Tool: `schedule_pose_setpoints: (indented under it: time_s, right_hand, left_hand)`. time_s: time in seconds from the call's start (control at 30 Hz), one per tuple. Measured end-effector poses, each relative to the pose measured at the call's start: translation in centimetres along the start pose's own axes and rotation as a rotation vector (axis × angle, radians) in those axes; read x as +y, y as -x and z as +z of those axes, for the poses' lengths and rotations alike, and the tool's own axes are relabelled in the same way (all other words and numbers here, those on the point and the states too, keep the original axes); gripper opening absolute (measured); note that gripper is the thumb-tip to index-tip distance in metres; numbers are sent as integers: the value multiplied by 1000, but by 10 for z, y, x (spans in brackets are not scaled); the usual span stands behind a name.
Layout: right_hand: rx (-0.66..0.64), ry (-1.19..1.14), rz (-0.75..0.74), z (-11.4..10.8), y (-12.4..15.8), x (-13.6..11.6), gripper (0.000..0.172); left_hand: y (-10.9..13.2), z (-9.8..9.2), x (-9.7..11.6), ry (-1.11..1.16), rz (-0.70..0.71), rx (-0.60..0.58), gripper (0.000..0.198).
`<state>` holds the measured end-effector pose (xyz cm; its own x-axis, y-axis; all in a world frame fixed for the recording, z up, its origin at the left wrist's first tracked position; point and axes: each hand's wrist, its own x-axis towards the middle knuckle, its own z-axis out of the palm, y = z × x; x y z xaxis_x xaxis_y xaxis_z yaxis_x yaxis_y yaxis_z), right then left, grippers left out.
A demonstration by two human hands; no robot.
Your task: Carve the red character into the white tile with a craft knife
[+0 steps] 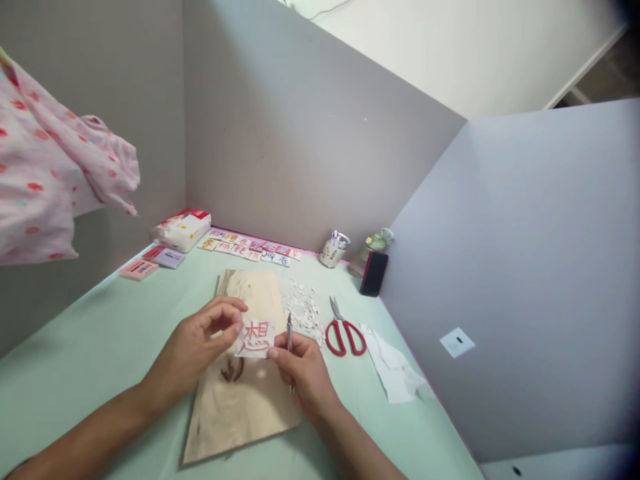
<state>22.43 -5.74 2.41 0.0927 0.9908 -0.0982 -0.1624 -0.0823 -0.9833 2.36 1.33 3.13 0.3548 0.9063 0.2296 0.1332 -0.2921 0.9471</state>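
Observation:
A small white paper piece (257, 341) with a red outlined Chinese character is held up above a wooden board (240, 423). My left hand (213, 330) is closed, with thumb and forefinger pinching the paper's left edge. At its lower right corner, the thumb of my right hand (303, 367) presses on the paper. That same hand grips a slim silver craft knife (289, 331), blade pointing up, between its fingers. A dark brown mark (233, 369) shows on the board below the paper.
White paper scraps (303, 307) lie right of the board, beside red-handled scissors (344, 335) and a tissue (393, 367). Character cards (245, 247), a tissue pack (183, 230), a can (334, 251), a glass jar (376, 241) and a phone (374, 275) stand or lie farther back.

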Motion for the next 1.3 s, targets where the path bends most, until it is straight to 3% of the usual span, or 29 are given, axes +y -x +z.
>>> schedule_pose_setpoints:
  time_s: [0.1,0.2,0.37,0.47,0.7,0.83,1.1,1.3]
  right_hand:
    - [24,-59,-7,-1,0,-2,38]
    - [42,-92,-28,-1,0,-5,37]
    - [60,-112,-66,-3,0,-6,35]
    - [70,-113,-79,-4,1,-7,34]
    - [55,-102,-78,-5,2,-6,34]
    - [12,-74,-73,-3,3,-6,38]
    - [-46,-34,-70,-4,5,-7,40]
    - [-73,-22,-76,-9,5,-6,44]
  left_hand:
    - [-5,-5,-4,44,-72,54,41]
    - [-7,1,-7,82,-104,33,44]
    - [4,28,-11,152,-130,-240,34]
    - [10,36,-11,196,-114,-318,25]
    - [4,25,-14,356,-151,-375,48]
    - [4,23,-17,381,-195,-359,44]
    - [8,22,0,361,-192,-403,40]
    - [7,22,-11,326,-203,-422,44]
